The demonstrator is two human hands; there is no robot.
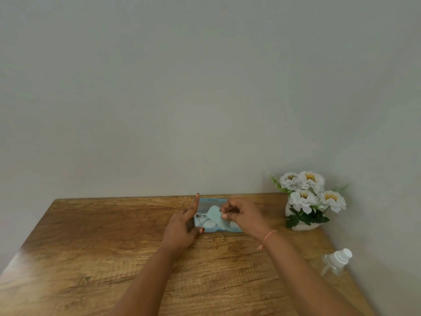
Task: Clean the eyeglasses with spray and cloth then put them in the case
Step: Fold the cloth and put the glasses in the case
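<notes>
A light blue zip case [234,228] lies flat near the table's far edge, with a zip pull showing at its left end. My left hand [182,229] grips the left end of the case, thumb at its front edge and index finger pointing up. My right hand [242,215] hovers over the case and pinches a pale blue cloth [216,216], which hangs down onto the case. A thin dark piece shows at the right fingertips; I cannot tell whether it is the eyeglasses. The clear spray bottle [337,261] with a white cap stands at the table's right edge.
A white pot of white flowers [306,201] stands at the back right corner, close to the case. The wooden table [102,247] meets a plain grey wall right behind the case. A thin orange band circles my right wrist.
</notes>
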